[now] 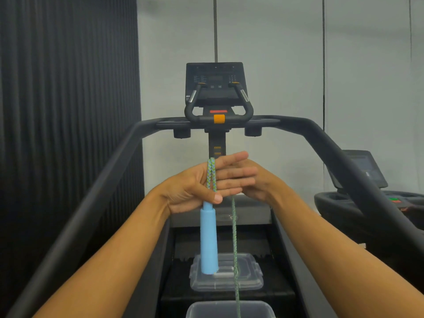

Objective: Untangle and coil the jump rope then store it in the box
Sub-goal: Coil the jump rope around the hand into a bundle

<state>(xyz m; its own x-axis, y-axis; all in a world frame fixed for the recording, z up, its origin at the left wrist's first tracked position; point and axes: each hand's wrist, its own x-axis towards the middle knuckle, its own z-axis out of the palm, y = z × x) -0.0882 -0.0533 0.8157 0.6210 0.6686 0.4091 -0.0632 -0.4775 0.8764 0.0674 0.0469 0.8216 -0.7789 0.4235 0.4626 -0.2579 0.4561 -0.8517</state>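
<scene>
My left hand (195,191) is raised at chest height with its fingers straight and pointing right. Two turns of the green-blue jump rope (51,173) cross it, and its thumb pinches the rope just above a blue foam handle (208,239) that hangs straight down. My right hand (263,182) sits just behind the left fingers, its own fingers mostly hidden. One loose strand of the rope (235,249) drops from between the hands into the clear plastic box (229,309) at the bottom edge. The other handle is out of sight.
I stand at a black stair-climber; its side rails (344,157) run on both sides of my arms and its console (215,83) is ahead. The box's clear lid (247,278) lies on a step. A second machine (367,180) stands at the right.
</scene>
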